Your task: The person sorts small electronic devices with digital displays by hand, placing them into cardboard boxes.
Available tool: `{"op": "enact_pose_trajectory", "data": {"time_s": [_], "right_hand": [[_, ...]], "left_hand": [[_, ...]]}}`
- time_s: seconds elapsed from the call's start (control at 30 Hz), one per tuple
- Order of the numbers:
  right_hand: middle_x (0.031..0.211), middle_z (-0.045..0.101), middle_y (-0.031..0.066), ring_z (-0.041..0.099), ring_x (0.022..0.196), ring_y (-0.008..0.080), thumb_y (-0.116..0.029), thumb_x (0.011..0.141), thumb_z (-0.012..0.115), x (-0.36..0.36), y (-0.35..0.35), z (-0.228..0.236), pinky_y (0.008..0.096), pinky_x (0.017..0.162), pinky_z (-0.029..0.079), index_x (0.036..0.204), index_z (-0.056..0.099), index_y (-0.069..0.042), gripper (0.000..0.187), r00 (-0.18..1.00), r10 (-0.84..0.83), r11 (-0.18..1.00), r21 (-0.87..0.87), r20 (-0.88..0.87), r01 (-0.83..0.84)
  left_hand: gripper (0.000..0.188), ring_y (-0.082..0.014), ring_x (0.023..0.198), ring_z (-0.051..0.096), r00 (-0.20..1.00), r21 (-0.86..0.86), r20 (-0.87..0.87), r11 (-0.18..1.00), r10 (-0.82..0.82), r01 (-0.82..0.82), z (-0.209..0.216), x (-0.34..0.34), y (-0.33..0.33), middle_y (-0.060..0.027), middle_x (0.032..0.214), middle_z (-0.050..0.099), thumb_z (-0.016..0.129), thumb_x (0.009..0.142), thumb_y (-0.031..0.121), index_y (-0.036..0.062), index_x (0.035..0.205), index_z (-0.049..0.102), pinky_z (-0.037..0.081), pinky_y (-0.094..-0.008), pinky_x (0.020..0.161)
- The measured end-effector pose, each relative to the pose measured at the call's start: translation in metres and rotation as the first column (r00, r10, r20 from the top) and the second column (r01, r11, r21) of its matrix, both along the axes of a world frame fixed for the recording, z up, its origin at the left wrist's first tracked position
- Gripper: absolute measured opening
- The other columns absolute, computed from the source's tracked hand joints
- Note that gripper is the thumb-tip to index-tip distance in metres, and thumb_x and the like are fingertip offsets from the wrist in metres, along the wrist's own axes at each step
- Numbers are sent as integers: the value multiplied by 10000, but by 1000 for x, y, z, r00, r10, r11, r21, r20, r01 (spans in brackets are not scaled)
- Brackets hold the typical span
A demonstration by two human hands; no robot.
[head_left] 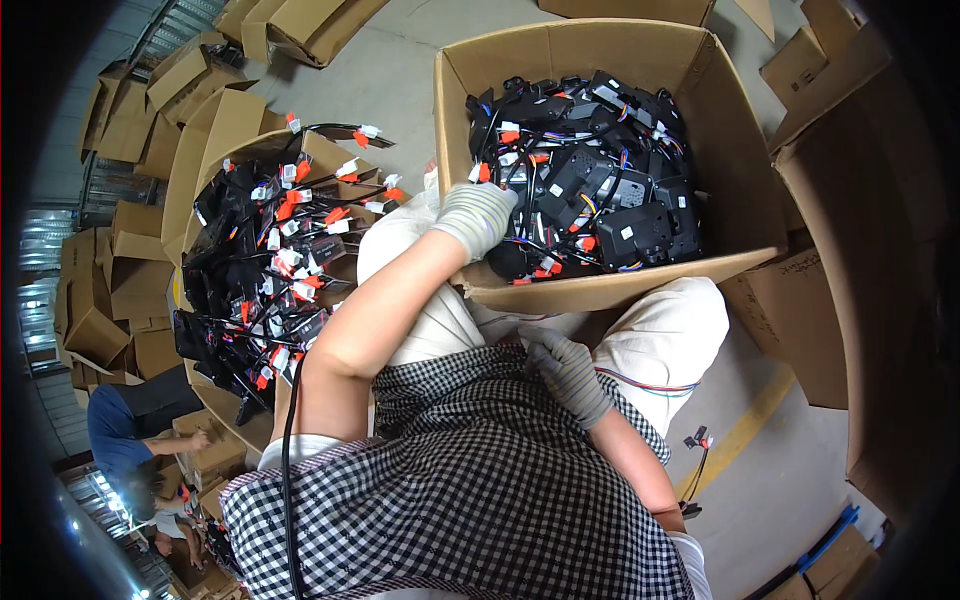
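Note:
My left hand [478,220], in a striped light glove, reaches over the left wall of a big cardboard box [590,45]. Its fingers are bent under among black cables, beside a red and white connector [481,172]; what they grip is hidden. In the box lies a heap of black plastic units [635,232] with cables and small coloured wires. Over my lap, just below the box's near edge, my right hand [566,372] is gloved in grey with its fingers curled. Anything inside them cannot be made out.
At the left stands another carton [225,120] piled with black cabled parts [290,265]. A tall carton [860,250] rises at the right. A loose cabled part [700,440] lies on the floor near a yellow line [750,425]. Other people [135,430] work at the lower left.

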State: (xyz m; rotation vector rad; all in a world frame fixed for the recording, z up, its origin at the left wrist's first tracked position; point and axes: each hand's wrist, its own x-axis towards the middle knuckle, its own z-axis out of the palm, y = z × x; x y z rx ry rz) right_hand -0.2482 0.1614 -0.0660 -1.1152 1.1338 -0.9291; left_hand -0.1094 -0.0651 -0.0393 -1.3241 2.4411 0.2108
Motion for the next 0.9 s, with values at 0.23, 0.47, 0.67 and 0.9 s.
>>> {"op": "enact_pose_trajectory", "data": {"time_s": [0.23, 0.47, 0.67, 0.9], "right_hand": [[764, 612, 47, 487, 565, 59, -241, 939, 537, -29, 5, 49, 193, 517, 410, 1221, 545, -14, 362, 901, -306, 950, 156, 309, 269], [735, 613, 60, 523, 602, 68, -289, 922, 572, -47, -6, 111, 185, 527, 408, 1257, 513, -2, 445, 910, -265, 962, 22, 319, 273], [874, 611, 43, 555, 671, 83, -201, 929, 546, -40, -12, 106, 206, 626, 460, 1271, 485, 27, 416, 898, -264, 965, 94, 353, 246], [1026, 629, 93, 575, 729, 89, -229, 929, 549, -41, -20, 81, 195, 648, 472, 1252, 486, 44, 428, 802, -394, 919, 185, 449, 348]], "left_hand": [[536, -276, 911, 605, 169, 681, -725, 657, 668, 325, 122, 16, 84, -58, 830, 584, 609, 701, -31, 73, 1222, 539, 471, -379, 825], [291, -306, 891, 605, 519, -25, -841, 968, -155, 249, 84, 4, 98, -105, 952, 636, 610, 817, 263, 92, 1051, 639, 463, -379, 827], [227, -309, 760, 587, 481, -248, -809, 938, -337, 240, 70, -19, 110, -84, 770, 615, 647, 720, 217, 79, 899, 636, 458, -402, 706], [343, -271, 647, 524, 782, -219, -528, 943, -330, 251, 63, -20, 117, -45, 654, 497, 658, 695, 241, 110, 1009, 614, 392, -398, 605]]}}
